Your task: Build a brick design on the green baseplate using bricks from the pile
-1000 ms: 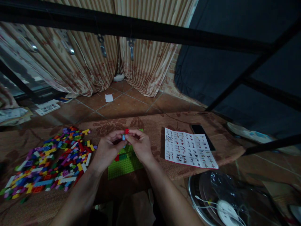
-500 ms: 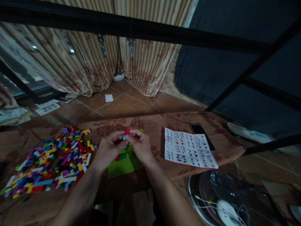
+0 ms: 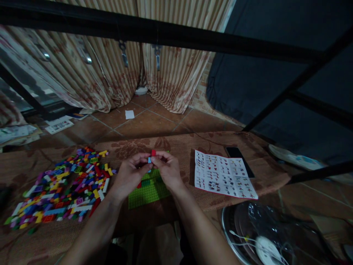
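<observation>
Both hands meet above a green baseplate (image 3: 149, 193) lying on the cloth-covered table. Between the fingertips of my left hand (image 3: 129, 175) is a light blue brick (image 3: 149, 160). My right hand (image 3: 168, 168) pinches a red brick (image 3: 153, 152) that stands up just above the blue one; whether the two are joined cannot be made out. Fingers cover much of both pieces. On the baseplate, partly hidden under the hands, are a dark green brick (image 3: 146, 182) and a bit of red.
Many loose coloured bricks (image 3: 63, 187) spread over the table's left side. To the right lie a printed instruction sheet (image 3: 223, 175) and a dark phone (image 3: 239, 160). A round metal-rimmed tray (image 3: 224, 221) holding a white power strip (image 3: 266, 250) sits lower right. A black bar (image 3: 176, 36) crosses above.
The whole view has shifted slightly, so things appear a little further right. Both hands keep nearly the same hold on the bricks.
</observation>
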Action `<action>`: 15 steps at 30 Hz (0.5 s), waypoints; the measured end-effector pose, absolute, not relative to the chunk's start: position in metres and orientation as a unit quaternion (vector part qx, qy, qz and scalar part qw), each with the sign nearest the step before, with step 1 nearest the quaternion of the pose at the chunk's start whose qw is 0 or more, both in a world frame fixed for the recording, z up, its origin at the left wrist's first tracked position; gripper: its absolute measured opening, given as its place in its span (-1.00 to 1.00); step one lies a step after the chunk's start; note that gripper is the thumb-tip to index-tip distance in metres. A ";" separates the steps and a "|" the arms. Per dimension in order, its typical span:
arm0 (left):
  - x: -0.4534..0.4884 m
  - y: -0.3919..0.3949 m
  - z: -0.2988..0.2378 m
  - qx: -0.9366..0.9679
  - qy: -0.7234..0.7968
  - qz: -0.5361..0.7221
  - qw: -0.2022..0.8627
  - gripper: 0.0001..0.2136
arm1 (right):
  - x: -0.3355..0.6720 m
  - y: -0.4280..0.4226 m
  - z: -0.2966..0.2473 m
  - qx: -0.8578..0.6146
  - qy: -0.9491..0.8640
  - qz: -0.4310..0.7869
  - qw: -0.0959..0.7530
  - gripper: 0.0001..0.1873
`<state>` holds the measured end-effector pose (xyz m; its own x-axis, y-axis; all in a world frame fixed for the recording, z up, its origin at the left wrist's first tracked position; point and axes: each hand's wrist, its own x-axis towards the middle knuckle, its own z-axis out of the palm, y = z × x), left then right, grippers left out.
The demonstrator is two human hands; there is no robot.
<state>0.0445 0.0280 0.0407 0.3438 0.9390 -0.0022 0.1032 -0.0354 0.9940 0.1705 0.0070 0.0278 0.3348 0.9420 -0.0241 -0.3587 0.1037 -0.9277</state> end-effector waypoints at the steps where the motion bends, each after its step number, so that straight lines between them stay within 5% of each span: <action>1: 0.045 0.028 0.041 0.608 0.430 0.384 0.546 -0.67 | 0.171 0.007 0.027 -0.466 -0.316 0.482 0.671 -0.77; 15: 0.046 0.024 0.024 0.618 0.417 0.403 0.531 -0.77 | 0.175 -0.001 0.017 -0.539 -0.398 0.436 0.601 -0.64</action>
